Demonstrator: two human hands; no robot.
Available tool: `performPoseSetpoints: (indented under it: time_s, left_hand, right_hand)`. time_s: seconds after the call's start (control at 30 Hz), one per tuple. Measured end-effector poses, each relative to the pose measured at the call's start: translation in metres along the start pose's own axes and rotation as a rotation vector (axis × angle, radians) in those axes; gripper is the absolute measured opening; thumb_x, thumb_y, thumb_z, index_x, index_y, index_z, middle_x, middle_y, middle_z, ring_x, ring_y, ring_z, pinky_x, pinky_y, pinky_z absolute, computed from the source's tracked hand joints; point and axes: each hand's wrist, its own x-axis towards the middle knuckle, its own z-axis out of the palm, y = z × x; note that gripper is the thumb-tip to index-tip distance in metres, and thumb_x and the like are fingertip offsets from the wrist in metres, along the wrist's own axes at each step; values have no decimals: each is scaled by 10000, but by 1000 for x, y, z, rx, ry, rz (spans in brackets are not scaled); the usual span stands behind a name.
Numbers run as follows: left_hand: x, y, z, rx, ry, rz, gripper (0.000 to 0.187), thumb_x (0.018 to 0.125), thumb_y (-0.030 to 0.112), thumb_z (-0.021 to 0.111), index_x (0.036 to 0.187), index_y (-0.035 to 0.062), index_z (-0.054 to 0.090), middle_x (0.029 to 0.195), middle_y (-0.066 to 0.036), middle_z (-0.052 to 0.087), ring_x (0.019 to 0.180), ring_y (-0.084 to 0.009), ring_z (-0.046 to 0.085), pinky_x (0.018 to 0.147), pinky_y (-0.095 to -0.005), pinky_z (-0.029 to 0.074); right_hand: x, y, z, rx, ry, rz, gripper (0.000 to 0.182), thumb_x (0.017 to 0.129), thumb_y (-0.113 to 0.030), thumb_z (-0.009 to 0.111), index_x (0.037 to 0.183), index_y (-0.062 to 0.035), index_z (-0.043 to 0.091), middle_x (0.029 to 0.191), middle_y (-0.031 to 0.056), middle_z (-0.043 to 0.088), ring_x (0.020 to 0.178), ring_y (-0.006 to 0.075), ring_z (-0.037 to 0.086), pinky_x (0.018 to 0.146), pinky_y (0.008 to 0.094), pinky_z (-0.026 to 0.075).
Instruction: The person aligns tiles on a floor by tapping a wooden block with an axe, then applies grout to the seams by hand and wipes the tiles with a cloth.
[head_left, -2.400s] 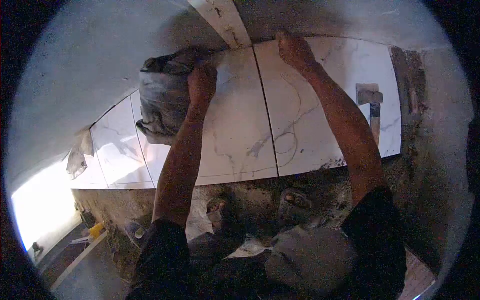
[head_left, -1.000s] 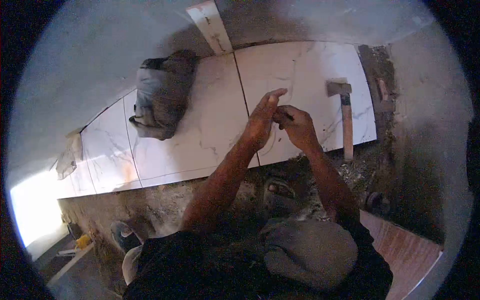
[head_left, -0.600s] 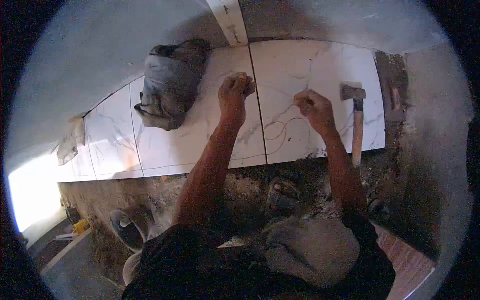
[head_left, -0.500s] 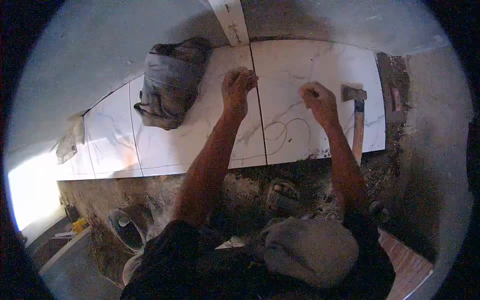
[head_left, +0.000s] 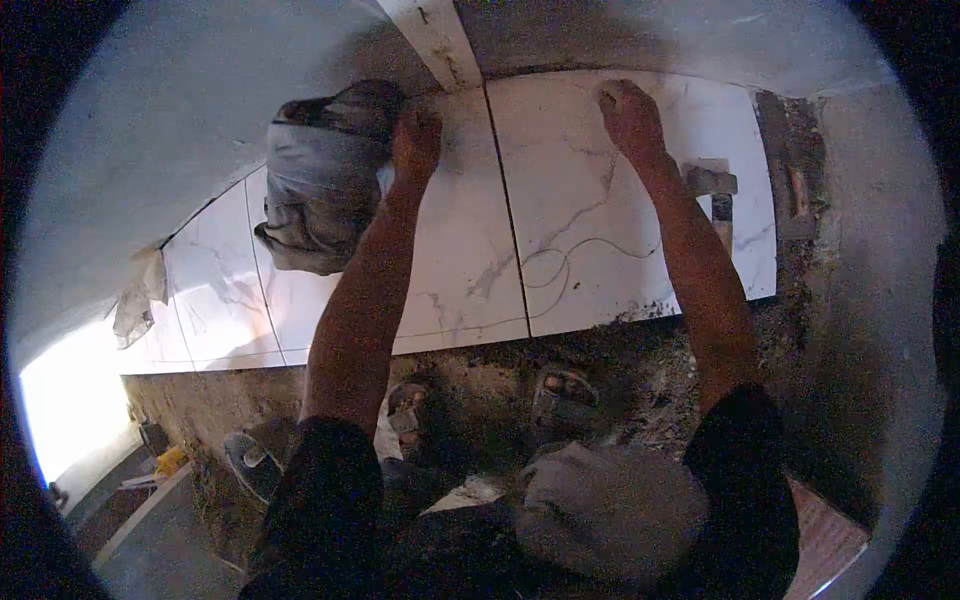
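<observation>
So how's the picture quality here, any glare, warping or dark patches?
Head view: strong fisheye bends the marble tiles into an arc, black vignette rings the frame; daylight blows out at the lower left; the lap and the mortar bed sit in dim shadow; overall soft and grainy.

A hammer (head_left: 718, 190) is being seen lying on the right-hand marble tile, its handle pointing toward the rough mortar bed (head_left: 620, 370) that is being left bare along the tiles' near edge. A crumpled scrap of plastic (head_left: 137, 300) is lying by the wall at the far left, and a yellow object (head_left: 170, 461) is resting on the lower floor beyond the mortar.
</observation>
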Motion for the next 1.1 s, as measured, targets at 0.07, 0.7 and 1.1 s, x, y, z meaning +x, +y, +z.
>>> performPoseSetpoints:
  time_s: [0.07, 0.7, 1.1]
  left_hand:
    - [8, -16, 7, 52, 41, 201, 349, 847, 312, 522, 1051, 33, 568, 1004, -222, 576, 902, -403, 543, 794, -450, 428]
    - [35, -44, 23, 582, -290, 391, 323, 876, 270, 487, 1104, 51, 555, 1200, -226, 483, 1099, -399, 455, 944, -465, 386]
    - [40, -40, 18, 377, -378, 217, 409, 881, 317, 483, 1164, 23, 507, 1210, -252, 467, 1091, -417, 462, 944, -449, 388]
  right_hand:
    - [7, -3, 0, 11, -24, 10, 190, 843, -178, 539, 919, -16, 602, 919, 179, 605, 877, 366, 564, 791, 424, 458]
    - [7, 2, 12, -193, 27, -192, 206, 850, -181, 523, 977, -33, 590, 987, 167, 593, 921, 352, 565, 817, 419, 467]
    - [6, -25, 7, -242, -205, -128, 238, 787, -114, 548, 1010, -33, 561, 1004, 150, 587, 968, 319, 551, 852, 394, 467]
